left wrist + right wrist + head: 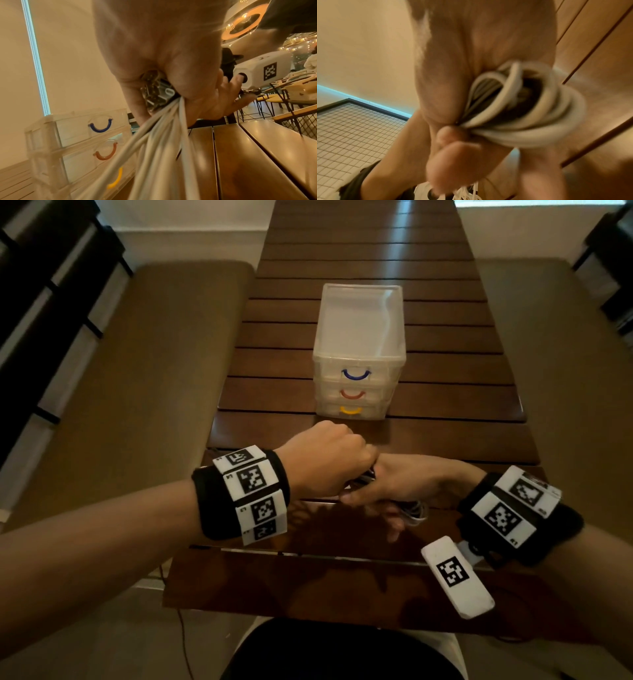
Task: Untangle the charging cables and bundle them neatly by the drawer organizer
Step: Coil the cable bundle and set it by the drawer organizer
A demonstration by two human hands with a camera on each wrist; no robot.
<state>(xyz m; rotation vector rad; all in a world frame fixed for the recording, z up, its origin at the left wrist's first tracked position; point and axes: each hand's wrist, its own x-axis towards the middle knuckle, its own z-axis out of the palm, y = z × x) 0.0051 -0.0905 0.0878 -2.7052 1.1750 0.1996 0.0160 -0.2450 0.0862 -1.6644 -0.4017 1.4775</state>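
White charging cables (416, 510) are gathered in a coil above the near end of the wooden table (445, 405). My left hand (329, 460) is a closed fist gripping one end of the bundle; in the left wrist view the cable strands (163, 135) and a white connector (169, 92) come out of that fist (163, 67). My right hand (394, 484) touches the left and holds the looped coil (539, 108) against its palm (471, 54). The clear drawer organizer (359, 350) stands just beyond both hands, all three drawers shut.
The organizer (77, 135) has blue, red and yellow handles. Padded benches (137, 371) run along both sides of the slatted table. A thin dark wire (181, 628) hangs off the table's near left corner. A wire mesh panel (351, 128) lies left of the right hand.
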